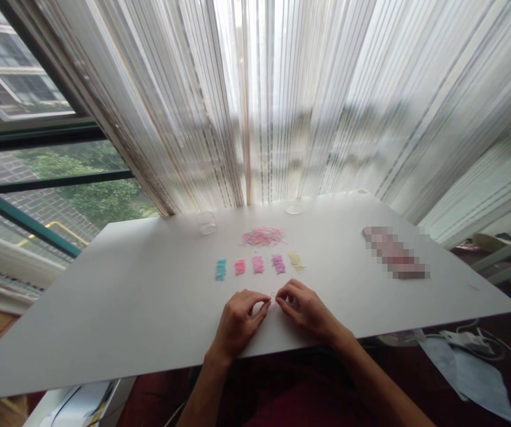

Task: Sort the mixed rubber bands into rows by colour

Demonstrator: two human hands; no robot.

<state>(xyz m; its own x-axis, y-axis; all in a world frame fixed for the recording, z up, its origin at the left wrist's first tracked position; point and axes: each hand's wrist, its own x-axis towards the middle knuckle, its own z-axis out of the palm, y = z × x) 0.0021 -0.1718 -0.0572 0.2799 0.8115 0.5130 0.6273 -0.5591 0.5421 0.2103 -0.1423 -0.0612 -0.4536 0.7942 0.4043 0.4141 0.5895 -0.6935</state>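
Head view shows your left hand [241, 318] and right hand [303, 308] near-pinched, any hold too small to tell, with strips [258, 264] just beyond them grouped by colour, seemingly to stay distinct from the mixed pile [263, 236] farther out.

My bare left hand [238, 317] and bare right hand [305, 309] face each other low in the head view, their pinching tips near one another and the backs of both hands turned largely upward. On each, the index finger arches over to bring its tip close to the thumb's, leaving a rounded gap behind; whether anything is gripped there is too small to tell. My bare left forearm [205, 388] rises steeply from the lower edge, while my bare right forearm [377, 376] slants in from the lower right, more fully outstretched.
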